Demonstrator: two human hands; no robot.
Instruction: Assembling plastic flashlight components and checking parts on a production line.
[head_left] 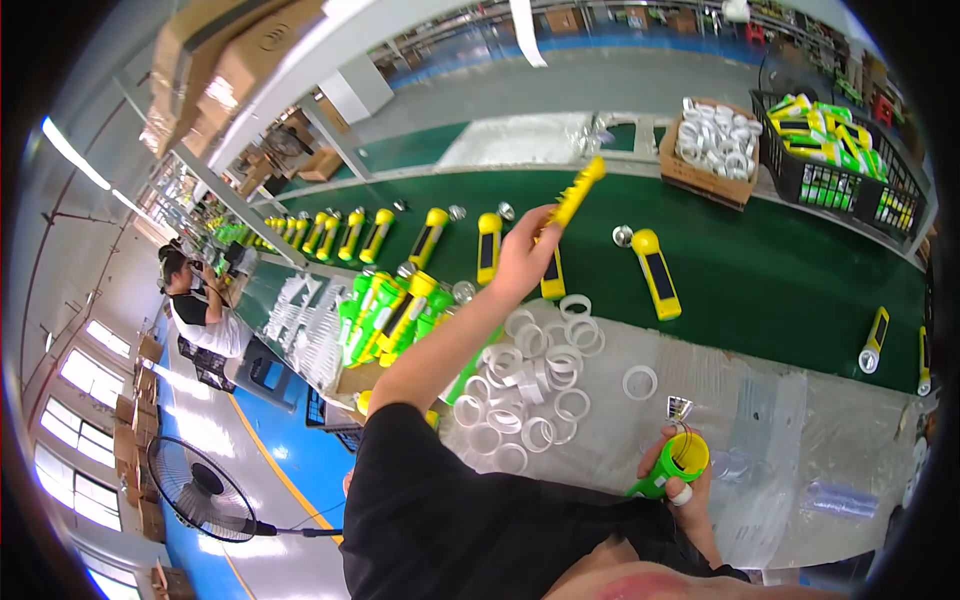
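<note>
My left hand (528, 255) is stretched out over the green conveyor belt (590, 275), its fingers closed on a long yellow piece with a toothed edge (578, 193). Just below that hand a yellow flashlight with a dark panel (553, 274) lies on the belt, partly hidden. Close to my body, my right hand (697, 505) is wrapped round a green flashlight body (655, 484) with a yellow open end. Thin wires come out of this opening to a small shiny reflector (680, 407). Something white covers one fingertip of the right hand.
White rings (530, 380) lie loose on the plastic-covered bench (640, 350). Green-yellow flashlight bodies (385, 310) are piled left. More flashlights (655, 275) line the belt. Beyond stand a carton of white rings (707, 180) and a black crate (820, 195). A fan (205, 488) and a person (200, 300) are left.
</note>
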